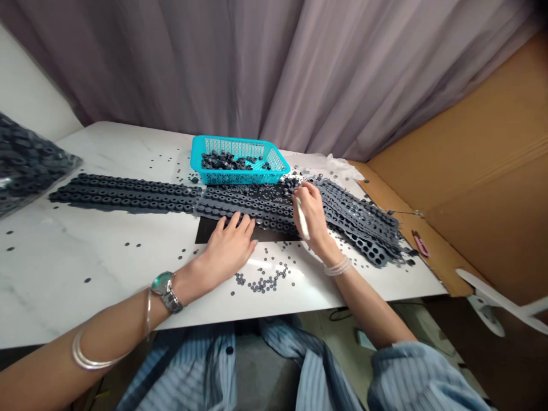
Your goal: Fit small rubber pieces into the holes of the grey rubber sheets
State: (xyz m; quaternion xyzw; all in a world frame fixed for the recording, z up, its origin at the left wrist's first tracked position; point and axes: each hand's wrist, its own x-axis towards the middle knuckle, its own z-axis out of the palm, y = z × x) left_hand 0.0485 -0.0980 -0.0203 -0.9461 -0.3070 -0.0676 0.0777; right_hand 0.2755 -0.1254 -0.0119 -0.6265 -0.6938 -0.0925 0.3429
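Observation:
A long dark grey rubber strip (244, 204) with rows of round holes lies across the table. My left hand (231, 245) rests palm down on its near edge, fingers spread and holding nothing. Further right, my right hand (312, 216) is closed around a white pen-like tool (302, 220). The tip of that tool is hidden by my fingers, over the strip's right part. Beneath the strip lies a black mat (206, 231). More perforated rubber sheets (363, 220) are piled beside my right hand. Small black discs (265, 282) are scattered on the tabletop near me.
A turquoise basket (240, 177) holding small black pieces stands behind the strip. At far left sits a clear bag (29, 160) of dark parts. A pink cutter (420, 244) lies on cardboard (445, 268) at the right. Grey curtains (240, 68) hang behind the table.

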